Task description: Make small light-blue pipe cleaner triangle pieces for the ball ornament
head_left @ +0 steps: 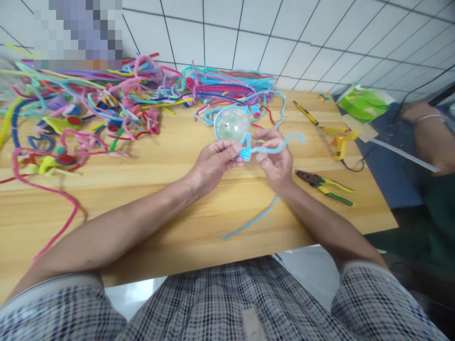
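Between the thumb and fingers of my left hand [222,156] is a small blue pipe cleaner shape [244,150], bent into a pointed loop above tightly packed turns. Its pale blue loose end stretches right, past my right hand [275,158], and curls at the tip. The right fingers are bent but stand apart from the thumb, with the loose end crossing in front of them. Just behind the shape sits a clear round ball [232,124] with a light blue pipe cleaner along its edge. Below my right wrist lies a separate blue pipe cleaner [250,222].
Tangled coloured pipe cleaners [128,104] cover the table's back left. On the right are pliers [325,187], a yellow glue gun [341,141], a utility knife [305,112] and a green package [366,104]. Another person's arm [426,132] is at the far right.
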{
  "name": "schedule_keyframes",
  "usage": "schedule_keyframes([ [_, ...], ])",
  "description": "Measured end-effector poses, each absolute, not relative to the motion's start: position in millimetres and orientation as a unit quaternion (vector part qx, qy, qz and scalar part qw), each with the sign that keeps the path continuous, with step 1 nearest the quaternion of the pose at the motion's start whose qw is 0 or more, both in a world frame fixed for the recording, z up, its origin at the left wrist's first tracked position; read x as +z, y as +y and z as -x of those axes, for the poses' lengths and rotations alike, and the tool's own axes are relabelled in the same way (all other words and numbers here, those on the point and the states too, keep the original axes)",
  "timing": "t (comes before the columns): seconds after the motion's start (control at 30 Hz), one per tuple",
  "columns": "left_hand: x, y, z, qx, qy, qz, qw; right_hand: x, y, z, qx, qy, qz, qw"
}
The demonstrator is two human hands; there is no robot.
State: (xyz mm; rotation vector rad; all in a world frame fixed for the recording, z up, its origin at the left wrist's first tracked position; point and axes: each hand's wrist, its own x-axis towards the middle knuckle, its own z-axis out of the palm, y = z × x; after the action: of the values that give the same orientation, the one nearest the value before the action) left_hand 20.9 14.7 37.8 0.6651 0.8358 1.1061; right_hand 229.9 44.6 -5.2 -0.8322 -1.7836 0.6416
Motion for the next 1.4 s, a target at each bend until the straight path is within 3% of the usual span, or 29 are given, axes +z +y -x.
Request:
schedule_keyframes([
  [0.1,34,12,-23,0.522,0.389,-0.314,0.692,0,37,-221,0.317,-0.683,0.347,0.559],
  [0.5,22,6,-28,0.531,0.388,-0.349,0.667,12,35,-209,0.516,-0.559,0.416,0.499],
  [1.13,-1,8,-11,0.512,0.425,-0.466,0.583,0,22,-214,0.501,-0.612,0.388,0.472],
  [1.4,-12,7,-7,0.491,0.437,-0.429,0.620,-9,34,-217,0.605,-0.550,0.362,0.447],
])
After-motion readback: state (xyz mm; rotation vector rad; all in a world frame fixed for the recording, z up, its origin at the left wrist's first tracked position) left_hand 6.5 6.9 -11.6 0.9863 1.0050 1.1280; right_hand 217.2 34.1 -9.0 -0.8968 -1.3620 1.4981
